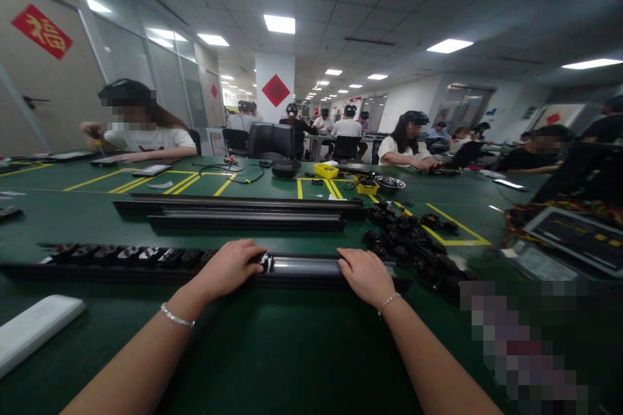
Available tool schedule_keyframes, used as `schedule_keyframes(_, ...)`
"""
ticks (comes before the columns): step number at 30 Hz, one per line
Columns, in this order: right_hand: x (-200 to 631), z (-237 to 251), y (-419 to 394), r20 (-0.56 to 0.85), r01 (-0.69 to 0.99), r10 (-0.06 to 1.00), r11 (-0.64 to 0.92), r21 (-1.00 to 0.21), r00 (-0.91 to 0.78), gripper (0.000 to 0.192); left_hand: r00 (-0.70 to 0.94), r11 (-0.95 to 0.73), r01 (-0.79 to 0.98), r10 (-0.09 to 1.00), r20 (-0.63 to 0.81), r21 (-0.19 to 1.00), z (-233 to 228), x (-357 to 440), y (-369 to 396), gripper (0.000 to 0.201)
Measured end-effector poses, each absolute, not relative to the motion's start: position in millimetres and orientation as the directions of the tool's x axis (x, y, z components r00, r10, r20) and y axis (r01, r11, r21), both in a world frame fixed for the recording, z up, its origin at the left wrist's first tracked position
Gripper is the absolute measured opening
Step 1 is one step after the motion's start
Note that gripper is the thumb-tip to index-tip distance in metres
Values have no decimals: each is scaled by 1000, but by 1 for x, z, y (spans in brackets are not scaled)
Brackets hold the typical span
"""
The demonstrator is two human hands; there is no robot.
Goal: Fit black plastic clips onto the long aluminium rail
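- Left hand (232,267) and right hand (366,275) both press down, fingers curled, on a long black rail (302,267).
- Even pressure from both sides should keep it level on the green table (272,350).

A wide green-topped table (272,350) marked with yellow lines is seen. On it are laid long black rails (238,211), a pile of small black parts (413,246), a white flat block (34,331) and yellow trays (326,170).

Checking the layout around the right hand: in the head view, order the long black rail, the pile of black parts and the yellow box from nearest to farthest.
1. Long black rail: under the right hand.
2. Pile of black parts: just right, behind.
3. Yellow box: far back, mid-table.
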State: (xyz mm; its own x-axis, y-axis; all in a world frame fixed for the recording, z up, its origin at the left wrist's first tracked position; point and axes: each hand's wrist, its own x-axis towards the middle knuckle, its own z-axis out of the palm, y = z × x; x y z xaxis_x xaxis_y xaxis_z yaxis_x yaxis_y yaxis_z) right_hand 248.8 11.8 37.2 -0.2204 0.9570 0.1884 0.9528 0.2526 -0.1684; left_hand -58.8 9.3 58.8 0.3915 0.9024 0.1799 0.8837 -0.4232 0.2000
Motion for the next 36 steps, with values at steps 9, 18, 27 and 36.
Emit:
schedule_keyframes(9, 248, 37, 12, 208, 953, 951, 262, -155, -228, 43, 338, -358, 927, 928, 159, 116, 61, -45, 2, 40)
schedule_keyframes(18, 247, 36, 12, 217, 957, 951, 254, -142, -220, 43, 217, -235, 964, 965, 145, 122, 50, -33, -1, 39)
schedule_keyframes(27, 248, 36, 12, 228, 956, 948, 257, -142, -221, 43, 186, -212, 962, 971, 152, 175, 51, -31, -1, 42)
schedule_keyframes(36, 247, 37, 11, 223, 955, 950, 255, -152, -218, 43, 173, -198, 962, 975, 142, 187, 51, -23, -4, 43)
